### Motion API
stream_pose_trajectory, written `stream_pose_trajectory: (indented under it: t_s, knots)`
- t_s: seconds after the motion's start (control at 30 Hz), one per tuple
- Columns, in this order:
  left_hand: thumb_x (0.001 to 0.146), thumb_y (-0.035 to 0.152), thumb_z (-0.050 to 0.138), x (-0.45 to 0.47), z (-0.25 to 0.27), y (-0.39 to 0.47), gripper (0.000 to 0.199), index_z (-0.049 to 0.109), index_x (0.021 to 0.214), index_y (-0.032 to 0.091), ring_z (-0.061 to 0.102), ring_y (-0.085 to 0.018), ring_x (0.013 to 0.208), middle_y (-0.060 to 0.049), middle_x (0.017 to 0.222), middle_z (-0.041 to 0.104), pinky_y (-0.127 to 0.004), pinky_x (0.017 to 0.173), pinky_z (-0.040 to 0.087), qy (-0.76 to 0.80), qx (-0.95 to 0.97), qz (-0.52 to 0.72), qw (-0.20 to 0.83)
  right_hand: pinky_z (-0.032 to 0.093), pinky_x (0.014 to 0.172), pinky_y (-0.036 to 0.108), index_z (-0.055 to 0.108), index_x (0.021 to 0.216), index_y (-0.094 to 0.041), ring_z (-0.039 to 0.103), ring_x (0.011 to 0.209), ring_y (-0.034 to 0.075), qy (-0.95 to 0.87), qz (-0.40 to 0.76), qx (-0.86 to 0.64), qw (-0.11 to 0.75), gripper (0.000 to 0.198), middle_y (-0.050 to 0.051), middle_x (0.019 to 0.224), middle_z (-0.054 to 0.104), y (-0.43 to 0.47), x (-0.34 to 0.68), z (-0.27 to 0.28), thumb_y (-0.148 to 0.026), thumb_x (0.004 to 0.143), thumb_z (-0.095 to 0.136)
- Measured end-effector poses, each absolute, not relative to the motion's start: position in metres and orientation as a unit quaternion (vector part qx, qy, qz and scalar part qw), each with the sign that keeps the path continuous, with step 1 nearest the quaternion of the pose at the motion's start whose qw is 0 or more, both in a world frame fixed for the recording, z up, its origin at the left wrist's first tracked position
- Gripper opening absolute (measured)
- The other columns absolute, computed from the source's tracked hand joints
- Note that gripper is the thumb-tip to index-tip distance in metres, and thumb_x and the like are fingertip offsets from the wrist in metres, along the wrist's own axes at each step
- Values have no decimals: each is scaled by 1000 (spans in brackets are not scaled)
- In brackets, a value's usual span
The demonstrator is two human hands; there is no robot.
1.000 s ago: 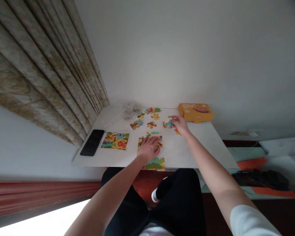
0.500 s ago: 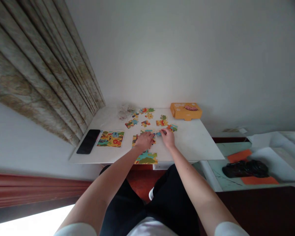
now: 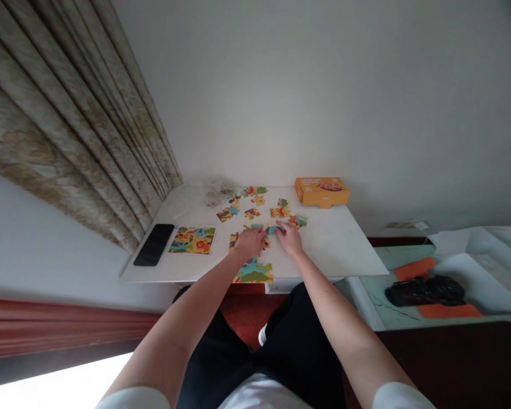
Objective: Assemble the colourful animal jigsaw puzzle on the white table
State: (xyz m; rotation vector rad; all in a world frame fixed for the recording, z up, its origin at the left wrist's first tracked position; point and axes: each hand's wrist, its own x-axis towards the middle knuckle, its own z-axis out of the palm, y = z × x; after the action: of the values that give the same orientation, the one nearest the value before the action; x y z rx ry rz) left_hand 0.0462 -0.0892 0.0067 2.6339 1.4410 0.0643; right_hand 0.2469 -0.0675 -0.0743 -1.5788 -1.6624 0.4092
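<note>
My right hand (image 3: 290,240) pinches a blue puzzle piece (image 3: 273,230) between thumb and fingers, beside the fingertips of the other hand. My left hand (image 3: 250,243) lies with fingers stretched over joined puzzle pieces (image 3: 254,272), covering part of them. Whether the blue piece is locked to its neighbours I cannot tell. Beyond the hands lie loose jigsaw pieces: a blue and orange one (image 3: 298,221), a striped yellow and red one (image 3: 280,212), a small one (image 3: 252,213) and several others farther back.
A picture card (image 3: 192,241) and a black phone (image 3: 154,245) lie on the white table (image 3: 336,250) at left. Crumpled clear plastic (image 3: 216,193) sits at the back, an orange box (image 3: 322,192) at the back right. A dark bottle-like object (image 3: 426,291) rests on the lower surface at right.
My right hand has shifted slightly left and turned, and more of the blue piece shows near the left fingertips. My left hand stays almost where it was.
</note>
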Motion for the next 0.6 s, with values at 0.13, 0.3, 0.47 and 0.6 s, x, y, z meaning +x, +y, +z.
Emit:
stream_pose_trajectory:
  t_s: [0.13, 0.3, 0.47, 0.6]
  knots:
    - [103, 21, 46, 47, 6, -86, 39, 64, 137, 19, 66, -29, 123, -12, 136, 69, -41, 100, 55, 486, 871, 26, 69, 52, 101, 43, 78, 120, -20, 64, 105, 28, -688, 84, -624, 361, 32, 13, 108, 72, -71, 240, -71, -28, 94, 63]
    - [106, 25, 42, 51, 3, -84, 44, 56, 147, 18, 62, -28, 126, -13, 137, 68, -41, 103, 51, 477, 877, 35, 53, 49, 104, 41, 79, 117, -21, 59, 109, 28, -702, 55, -631, 326, 30, 13, 111, 69, -76, 236, -66, -23, 96, 58]
    - [108, 28, 41, 56, 6, -83, 38, 60, 140, 20, 61, -28, 123, -12, 130, 68, -40, 97, 51, 482, 875, 6, 45, 48, 101, 39, 79, 116, -21, 58, 108, 28, -699, 47, -643, 309, 29, 13, 110, 68, -80, 234, -62, -23, 97, 57]
    - [108, 28, 41, 59, 10, -85, 37, 61, 137, 20, 60, -29, 122, -13, 128, 67, -40, 97, 49, 484, 874, -3, 38, 49, 98, 39, 79, 115, -19, 58, 106, 29, -694, 44, -654, 297, 28, 13, 108, 67, -81, 232, -58, -26, 98, 58]
